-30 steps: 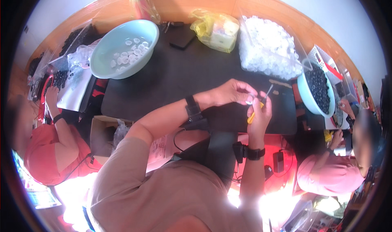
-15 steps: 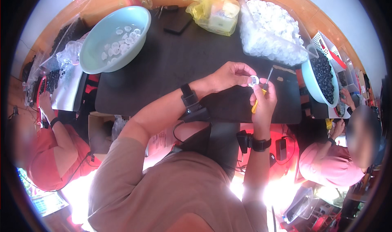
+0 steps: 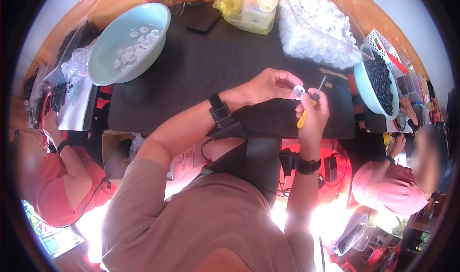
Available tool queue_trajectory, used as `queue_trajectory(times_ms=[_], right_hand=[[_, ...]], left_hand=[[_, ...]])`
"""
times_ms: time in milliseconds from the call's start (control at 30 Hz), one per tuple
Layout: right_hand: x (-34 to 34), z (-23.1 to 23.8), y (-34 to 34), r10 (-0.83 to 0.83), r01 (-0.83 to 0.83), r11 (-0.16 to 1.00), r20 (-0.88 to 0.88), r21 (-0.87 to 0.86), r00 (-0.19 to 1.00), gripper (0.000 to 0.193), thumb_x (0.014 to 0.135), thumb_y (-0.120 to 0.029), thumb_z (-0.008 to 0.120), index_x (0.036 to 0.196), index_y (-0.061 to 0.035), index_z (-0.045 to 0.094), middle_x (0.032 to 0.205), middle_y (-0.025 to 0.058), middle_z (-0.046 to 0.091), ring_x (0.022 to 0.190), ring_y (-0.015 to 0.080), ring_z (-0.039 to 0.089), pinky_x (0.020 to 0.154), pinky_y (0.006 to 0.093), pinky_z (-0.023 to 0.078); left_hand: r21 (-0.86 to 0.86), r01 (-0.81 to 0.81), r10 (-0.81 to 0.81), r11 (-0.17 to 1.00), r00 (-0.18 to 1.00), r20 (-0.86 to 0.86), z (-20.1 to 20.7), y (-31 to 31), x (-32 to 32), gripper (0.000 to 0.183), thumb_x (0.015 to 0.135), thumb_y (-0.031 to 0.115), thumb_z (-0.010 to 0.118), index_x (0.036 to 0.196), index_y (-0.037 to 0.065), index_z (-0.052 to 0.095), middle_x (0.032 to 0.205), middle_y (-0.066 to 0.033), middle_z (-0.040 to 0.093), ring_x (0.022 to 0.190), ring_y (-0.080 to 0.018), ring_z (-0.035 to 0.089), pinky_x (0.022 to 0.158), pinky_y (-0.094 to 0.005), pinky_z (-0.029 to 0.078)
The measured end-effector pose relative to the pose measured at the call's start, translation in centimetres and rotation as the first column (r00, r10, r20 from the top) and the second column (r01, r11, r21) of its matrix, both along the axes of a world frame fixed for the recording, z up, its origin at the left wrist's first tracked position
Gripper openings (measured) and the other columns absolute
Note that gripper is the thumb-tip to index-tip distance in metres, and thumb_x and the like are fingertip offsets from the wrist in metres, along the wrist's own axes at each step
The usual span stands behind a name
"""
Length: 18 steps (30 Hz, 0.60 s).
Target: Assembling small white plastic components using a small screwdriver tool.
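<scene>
My left hand (image 3: 272, 86) pinches a small round whitish plastic part (image 3: 299, 91) between thumb and fingertips, above the right half of the dark table. Close beside it, my right hand (image 3: 314, 113) has its fingers curled round a screwdriver (image 3: 301, 120) with a yellow handle. The screwdriver's metal shaft points up and away, apart from the part. My right thumb and fingertips come up to the part's lower edge; whether they touch it is hard to tell.
A pale blue basin (image 3: 103, 63) with several similar white pieces stands far left. Beyond my hands are a yellow plastic bag (image 3: 230, 6) and a clear bin (image 3: 326, 59) heaped with white parts. A second basin (image 3: 364, 92) holds black rings. Co-workers sit on both sides.
The screwdriver leans further right, and my right hand has shifted slightly right. The round part has turned a little in my fingers. The whole view has moved slightly.
</scene>
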State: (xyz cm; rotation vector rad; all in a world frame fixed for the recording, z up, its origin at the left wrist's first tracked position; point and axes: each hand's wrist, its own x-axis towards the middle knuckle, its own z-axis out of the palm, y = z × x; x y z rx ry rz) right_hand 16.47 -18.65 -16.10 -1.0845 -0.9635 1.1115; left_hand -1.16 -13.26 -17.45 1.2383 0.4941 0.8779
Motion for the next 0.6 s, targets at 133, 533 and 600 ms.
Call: queue_trajectory(times_ms=[133,533,600], right_hand=[[-0.1,0.6,0.0,0.046,-0.046,0.999,0.097,-0.005,0.994,0.018,0.092,-0.005,0.067,0.107,-0.0031,0.058,0.083,0.0032,0.063,0.059,0.0081,0.059,0.048,0.0200,0.043],[0.0,1.0,-0.3,0.080,-0.076,0.997,0.336,-0.024,0.939,0.026,0.099,-0.016,0.056,0.122,-0.0033,0.058,0.084,0.0040,0.065,0.054,0.0069,0.052,0.048,0.0220,0.041],[0.3,1.3,-1.1,0.070,-0.062,0.998,0.465,-0.033,0.883,0.034,0.101,-0.020,0.051,0.130,-0.0043,0.057,0.083,0.0039,0.064,0.052,0.0069,0.050,0.049,0.0231,0.040]], left_hand=[[-0.055,-0.047,0.049,0.997,0.999,0.022,-0.6,0.3,0.0,0.033,0.092,0.008,0.070,0.123,0.001,0.063,0.113,-0.0052,0.068,0.106,-0.0115,0.062,0.094,-0.0277,0.049],[-0.050,-0.100,0.102,0.994,0.994,0.038,-0.6,0.5,-0.2,0.032,0.091,0.005,0.071,0.122,0.001,0.063,0.112,-0.0054,0.068,0.102,-0.0109,0.062,0.091,-0.0269,0.051],[-0.060,-0.132,0.133,0.989,0.991,0.007,-0.4,0.6,0.0,0.031,0.090,0.004,0.071,0.120,0.001,0.063,0.110,-0.0053,0.068,0.102,-0.0110,0.062,0.091,-0.0271,0.051]])
